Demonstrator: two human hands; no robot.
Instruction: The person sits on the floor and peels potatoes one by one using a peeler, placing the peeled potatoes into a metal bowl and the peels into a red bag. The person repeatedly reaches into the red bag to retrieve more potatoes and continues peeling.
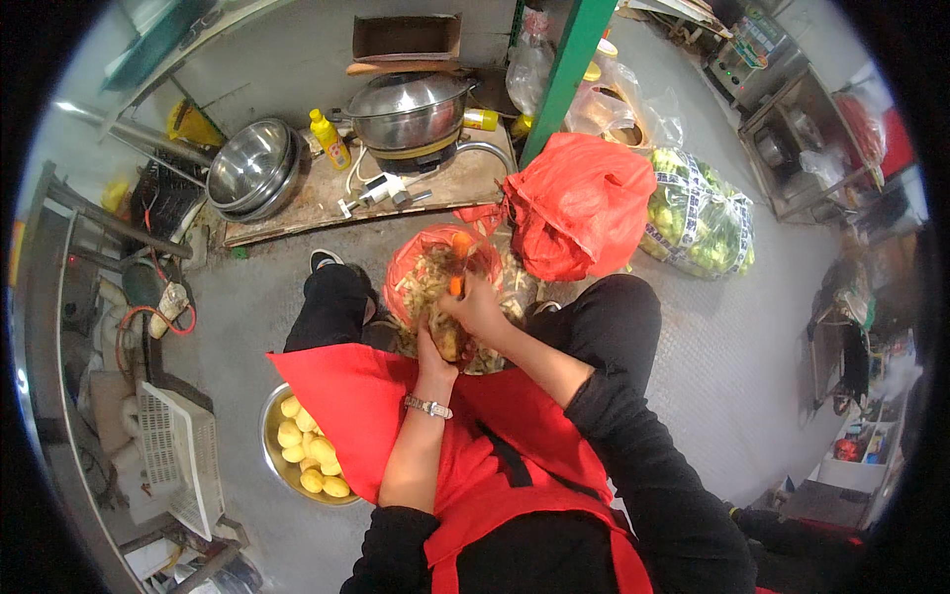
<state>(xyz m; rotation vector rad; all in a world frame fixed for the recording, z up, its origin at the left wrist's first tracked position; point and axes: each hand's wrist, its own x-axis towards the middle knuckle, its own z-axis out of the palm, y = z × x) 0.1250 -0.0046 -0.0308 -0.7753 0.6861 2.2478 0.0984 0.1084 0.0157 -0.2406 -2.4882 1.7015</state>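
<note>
My left hand (433, 362) is closed around a potato (447, 344), held low between my knees. Gripped in my right hand (481, 308) is an orange-handled peeler (456, 285), close above the potato; blur hides its blade. Beneath both hands, a red plastic bag (401, 261) lies spread wide, heaped with vegetable peelings (420, 291). More peelings are scattered around it on the floor. To my left, a metal basin (270, 462) contains several peeled, pale yellow potatoes (312, 481), partly covered by my red apron (334, 386).
A full red plastic bag (586, 200) stands ahead right, beside bagged green vegetables (698, 215). Ahead, a low board (319, 200) bears stacked metal bowls (252, 167), a lidded pot (412, 111) and a yellow bottle (329, 139). A white plastic basket (178, 453) leans at left; a green post (568, 82) rises ahead.
</note>
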